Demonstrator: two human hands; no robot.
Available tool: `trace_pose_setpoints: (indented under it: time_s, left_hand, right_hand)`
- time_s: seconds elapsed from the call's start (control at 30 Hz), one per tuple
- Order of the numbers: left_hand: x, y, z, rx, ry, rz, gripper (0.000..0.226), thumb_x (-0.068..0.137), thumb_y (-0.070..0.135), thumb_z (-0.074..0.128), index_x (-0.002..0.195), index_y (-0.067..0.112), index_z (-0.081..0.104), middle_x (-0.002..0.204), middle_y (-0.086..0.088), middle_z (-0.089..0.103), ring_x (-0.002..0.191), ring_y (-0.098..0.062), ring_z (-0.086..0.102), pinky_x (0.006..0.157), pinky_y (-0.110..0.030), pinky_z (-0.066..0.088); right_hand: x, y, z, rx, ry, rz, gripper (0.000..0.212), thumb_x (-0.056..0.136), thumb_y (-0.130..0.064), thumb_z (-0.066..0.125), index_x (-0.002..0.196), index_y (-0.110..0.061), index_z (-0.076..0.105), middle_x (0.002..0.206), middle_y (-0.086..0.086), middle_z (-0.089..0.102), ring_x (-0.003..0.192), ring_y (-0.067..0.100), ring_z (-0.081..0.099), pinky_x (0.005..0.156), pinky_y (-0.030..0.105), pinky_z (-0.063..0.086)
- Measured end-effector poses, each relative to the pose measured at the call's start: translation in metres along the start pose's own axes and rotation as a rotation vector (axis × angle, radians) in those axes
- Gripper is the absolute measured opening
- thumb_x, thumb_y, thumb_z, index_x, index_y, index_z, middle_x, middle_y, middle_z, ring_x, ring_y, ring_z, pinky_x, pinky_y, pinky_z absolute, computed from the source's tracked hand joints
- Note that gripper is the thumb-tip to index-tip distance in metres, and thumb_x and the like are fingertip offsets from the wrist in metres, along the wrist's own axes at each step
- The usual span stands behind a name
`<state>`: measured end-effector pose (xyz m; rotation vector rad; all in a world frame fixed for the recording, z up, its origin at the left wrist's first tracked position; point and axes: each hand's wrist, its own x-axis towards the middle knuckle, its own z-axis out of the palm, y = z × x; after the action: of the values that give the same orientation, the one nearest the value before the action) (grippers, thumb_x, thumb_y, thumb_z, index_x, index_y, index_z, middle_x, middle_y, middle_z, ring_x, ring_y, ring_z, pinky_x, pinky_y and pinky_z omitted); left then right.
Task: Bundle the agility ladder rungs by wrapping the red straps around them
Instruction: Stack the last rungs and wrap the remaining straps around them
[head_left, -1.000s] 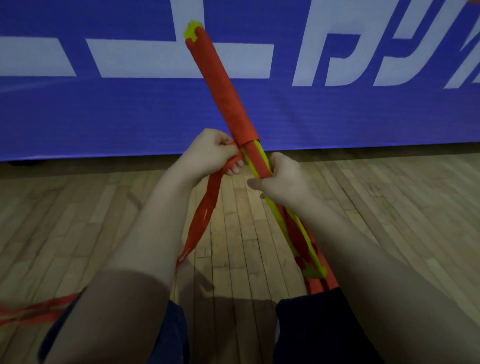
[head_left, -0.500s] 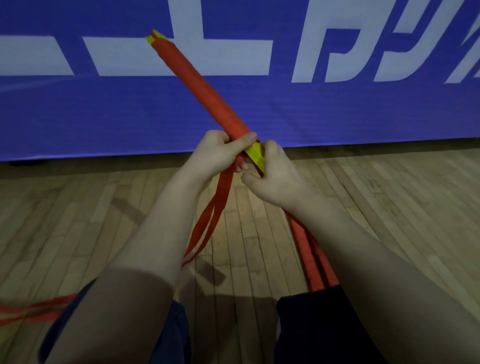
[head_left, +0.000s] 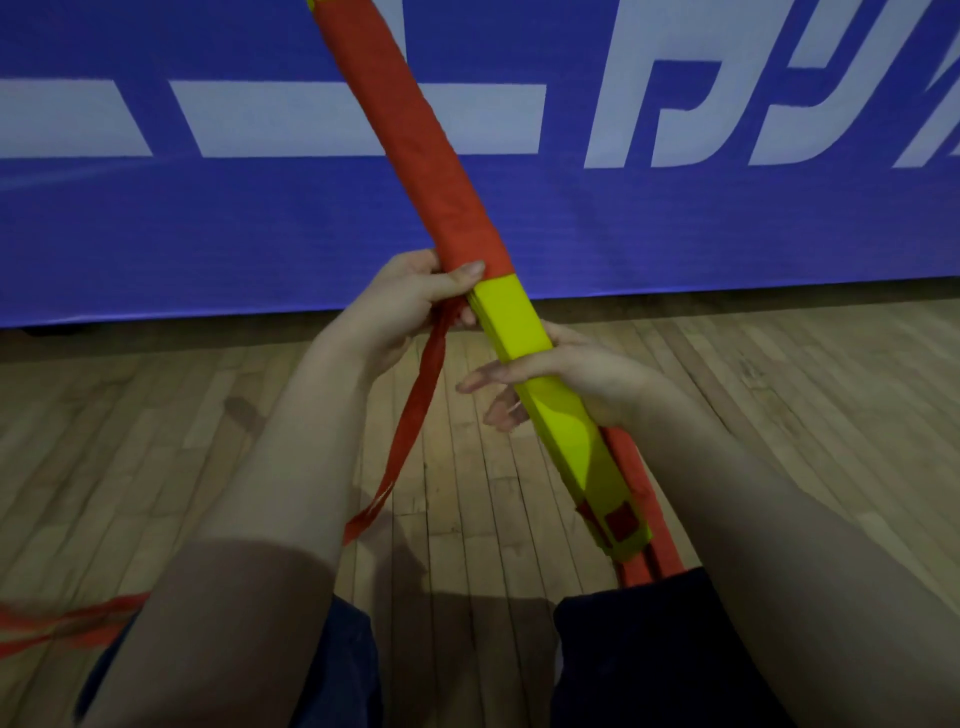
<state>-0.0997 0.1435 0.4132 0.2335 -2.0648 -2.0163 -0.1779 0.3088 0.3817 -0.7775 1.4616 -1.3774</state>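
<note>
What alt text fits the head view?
Left hand pins the red strap against a half-wrapped bundle of yellow rungs; right hand supports the bare part from below. Wooden floor, blue banner behind.

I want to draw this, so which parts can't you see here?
All in the head view:
Top end of the bundle: cut off by the top edge.
Far end of the loose strap: passes behind the left forearm, blurred at the left edge.
Palm of the right hand: hidden under the bundle.
Words on the banner: cut off by the edges.
</note>
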Motion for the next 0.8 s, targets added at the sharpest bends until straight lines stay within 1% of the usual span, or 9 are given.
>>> trace_pose_setpoints:
  time_s: [0.07,0.13,0.23,0.33,0.43,0.57,0.63,0.7,0.8]
  left_hand:
    - [-0.001,0.002,-0.003,0.067,-0.021,-0.006,0.016,0.093,0.022,0.057,0.087,0.009,0.063,0.062,0.001,0.066,0.056,-0.008,0.061,0.056,-0.015,0.048]
    - [-0.002,0.003,-0.006,0.124,-0.01,-0.009,0.016,0.09,0.025,0.06,0.082,0.012,0.064,0.061,0.0,0.069,0.055,-0.006,0.064,0.057,-0.015,0.05]
    - [-0.003,0.003,-0.008,0.136,0.048,-0.004,0.015,0.082,0.023,0.068,0.074,0.01,0.063,0.061,-0.002,0.07,0.053,-0.008,0.065,0.054,-0.017,0.052]
    - [-0.003,0.001,-0.015,0.199,0.099,0.02,0.012,0.075,0.016,0.076,0.075,0.013,0.064,0.063,0.001,0.068,0.053,-0.007,0.063,0.051,-0.018,0.05]
    - [-0.001,0.0,-0.019,0.287,0.113,0.045,0.013,0.073,0.015,0.079,0.077,0.018,0.067,0.068,0.003,0.065,0.056,-0.004,0.06,0.051,-0.017,0.047]
    - [0.0,0.0,-0.016,0.245,0.039,-0.022,0.002,0.086,0.01,0.066,0.087,0.008,0.065,0.064,-0.004,0.07,0.056,-0.01,0.067,0.051,-0.019,0.051]
    - [-0.001,-0.001,-0.016,0.248,-0.004,-0.025,0.007,0.094,0.011,0.057,0.091,0.007,0.062,0.067,-0.006,0.072,0.059,-0.013,0.069,0.054,-0.02,0.052]
    - [-0.002,0.001,-0.015,0.226,-0.015,-0.037,0.012,0.098,0.012,0.05,0.09,0.009,0.057,0.066,-0.006,0.071,0.06,-0.015,0.069,0.058,-0.021,0.053]
    - [-0.003,0.004,-0.007,0.154,0.059,-0.094,0.022,0.1,0.014,0.043,0.081,0.012,0.054,0.055,-0.004,0.063,0.051,-0.013,0.059,0.052,-0.02,0.049]
  right_hand:
    - [-0.002,0.0,0.002,0.012,0.037,-0.074,0.04,0.085,0.004,0.061,0.119,-0.017,0.059,0.077,0.02,0.065,0.053,0.028,0.059,0.052,0.032,0.05]
    - [-0.003,0.0,0.001,0.026,0.079,-0.123,0.034,0.085,0.006,0.06,0.112,-0.015,0.06,0.065,0.015,0.055,0.046,0.023,0.051,0.045,0.028,0.042]
    - [-0.004,0.0,-0.007,0.028,0.112,-0.152,0.042,0.083,0.007,0.063,0.122,-0.007,0.059,0.063,0.013,0.052,0.048,0.022,0.048,0.045,0.029,0.039]
    - [-0.006,-0.002,-0.013,0.066,0.14,-0.182,0.044,0.076,0.004,0.066,0.117,-0.011,0.061,0.061,0.011,0.053,0.046,0.02,0.049,0.045,0.027,0.04]
    - [-0.009,-0.005,-0.017,0.077,0.189,-0.212,0.04,0.079,0.005,0.063,0.115,-0.012,0.059,0.061,0.011,0.052,0.046,0.021,0.047,0.046,0.028,0.038]
    - [-0.01,-0.003,-0.02,0.054,0.221,-0.196,0.039,0.082,0.006,0.059,0.118,-0.009,0.057,0.061,0.011,0.051,0.046,0.022,0.045,0.046,0.028,0.037]
    - [-0.009,-0.002,-0.021,0.039,0.234,-0.19,0.04,0.083,0.007,0.059,0.121,-0.008,0.057,0.061,0.011,0.052,0.046,0.022,0.046,0.046,0.028,0.038]
    - [-0.009,-0.001,-0.022,0.04,0.239,-0.191,0.04,0.084,0.008,0.059,0.121,-0.008,0.057,0.062,0.011,0.052,0.047,0.022,0.046,0.046,0.028,0.038]
    - [-0.008,-0.001,-0.022,0.035,0.242,-0.193,0.04,0.084,0.008,0.059,0.121,-0.007,0.057,0.063,0.012,0.053,0.048,0.022,0.047,0.046,0.028,0.039]
